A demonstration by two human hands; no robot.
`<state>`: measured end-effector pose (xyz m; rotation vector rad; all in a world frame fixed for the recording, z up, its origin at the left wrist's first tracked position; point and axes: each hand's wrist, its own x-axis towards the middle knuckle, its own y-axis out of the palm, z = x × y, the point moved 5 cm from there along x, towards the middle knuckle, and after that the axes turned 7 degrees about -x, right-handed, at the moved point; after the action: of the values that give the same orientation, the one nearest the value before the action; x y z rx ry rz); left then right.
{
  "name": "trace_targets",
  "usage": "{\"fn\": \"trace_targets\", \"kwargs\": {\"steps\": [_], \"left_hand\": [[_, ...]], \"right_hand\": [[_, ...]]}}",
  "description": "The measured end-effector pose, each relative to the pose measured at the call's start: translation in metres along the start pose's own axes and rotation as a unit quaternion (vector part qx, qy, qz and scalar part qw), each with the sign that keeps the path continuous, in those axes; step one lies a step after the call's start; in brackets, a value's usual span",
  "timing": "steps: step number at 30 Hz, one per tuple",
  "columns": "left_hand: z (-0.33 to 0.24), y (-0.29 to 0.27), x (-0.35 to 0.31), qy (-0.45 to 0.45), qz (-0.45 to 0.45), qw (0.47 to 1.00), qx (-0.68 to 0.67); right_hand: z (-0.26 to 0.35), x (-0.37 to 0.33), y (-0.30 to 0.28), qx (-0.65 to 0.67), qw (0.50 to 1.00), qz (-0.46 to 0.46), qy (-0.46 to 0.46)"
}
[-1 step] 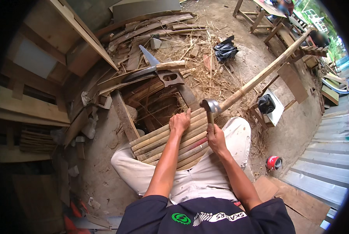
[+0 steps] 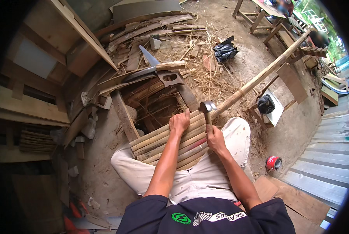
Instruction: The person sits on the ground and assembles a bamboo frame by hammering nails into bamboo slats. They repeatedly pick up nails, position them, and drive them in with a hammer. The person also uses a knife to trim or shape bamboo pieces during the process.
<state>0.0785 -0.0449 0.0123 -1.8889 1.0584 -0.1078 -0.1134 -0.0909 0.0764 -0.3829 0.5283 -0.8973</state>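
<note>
Across my lap lies a row of bamboo slats (image 2: 159, 145), fixed side by side on a wooden frame (image 2: 125, 117). My left hand (image 2: 179, 122) rests on the far slats, fingers curled and thumb raised; what they pinch, if anything, is hidden. My right hand (image 2: 215, 139) is wrapped round the handle of a claw hammer (image 2: 208, 107). The hammer's metal head is up near the slats' far right end, to the right of my left hand. One slat (image 2: 194, 146) has a reddish stretch near my right wrist.
A handsaw (image 2: 171, 78) lies just beyond the frame. A long bamboo pole (image 2: 256, 81) slants away to the right. Farther off are scrap wood (image 2: 151, 29), a black plastic bag (image 2: 225, 50) and a white-topped stand (image 2: 273, 109). A red can (image 2: 274, 163) sits at right.
The hammer head has tipped slightly left and a little nearer my left hand. My left hand and the slats have barely moved.
</note>
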Motion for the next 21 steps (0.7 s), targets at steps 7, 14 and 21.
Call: {"fn": "trace_targets", "kwargs": {"steps": [7,14,21], "left_hand": [[0.005,0.005,0.009,-0.007,0.008,1.000,0.006],[0.003,0.004,0.009,-0.016,0.009,1.000,-0.003],[0.002,0.004,0.007,-0.009,-0.008,1.000,0.001]], "right_hand": [[0.025,0.005,-0.020,0.079,0.997,0.005,-0.022],[0.012,0.001,0.003,-0.056,0.996,-0.055,-0.052],[0.032,-0.003,-0.025,0.118,0.991,-0.021,-0.051]]}}
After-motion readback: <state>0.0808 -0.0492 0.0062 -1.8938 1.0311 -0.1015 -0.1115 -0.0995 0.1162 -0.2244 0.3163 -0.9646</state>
